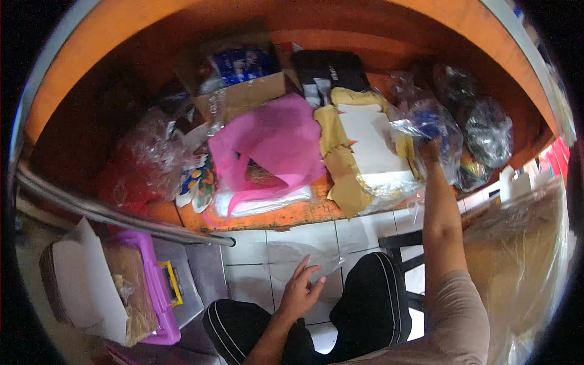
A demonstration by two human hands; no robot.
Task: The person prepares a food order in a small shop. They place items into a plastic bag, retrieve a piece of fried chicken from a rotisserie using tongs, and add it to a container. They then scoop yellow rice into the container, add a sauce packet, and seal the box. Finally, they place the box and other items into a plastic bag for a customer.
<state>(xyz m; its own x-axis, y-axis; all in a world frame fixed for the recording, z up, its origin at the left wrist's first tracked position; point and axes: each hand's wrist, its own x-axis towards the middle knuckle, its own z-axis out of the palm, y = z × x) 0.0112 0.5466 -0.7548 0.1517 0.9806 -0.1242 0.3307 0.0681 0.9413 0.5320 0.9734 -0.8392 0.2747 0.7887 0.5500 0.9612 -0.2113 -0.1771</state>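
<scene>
My right hand [430, 148] reaches far forward to a clear plastic bag [449, 137] with something blue [426, 122] in it. The fingers there are blurred and partly hidden, so their grip is unclear. Above my knees, my left hand [302, 289] has its fingers apart and holds nothing that I can see. A thin clear plastic sheet or bag [292, 255] shows just beyond its fingertips, over the white floor tiles. Left of my right hand lies a white pack [372, 137] in torn yellow-brown paper. Pink fabric-like material [273, 141] spreads beside it on the orange shelf [315, 200].
Behind the pink material stands a cardboard box [246, 96], beside a black package [331, 68]. Crumpled clear plastic [155, 141] fills the left side. A metal rail [127, 219] crosses at left, above a purple plastic crate [157, 292]. Plastic-wrapped cardboard [515, 255] stands at right.
</scene>
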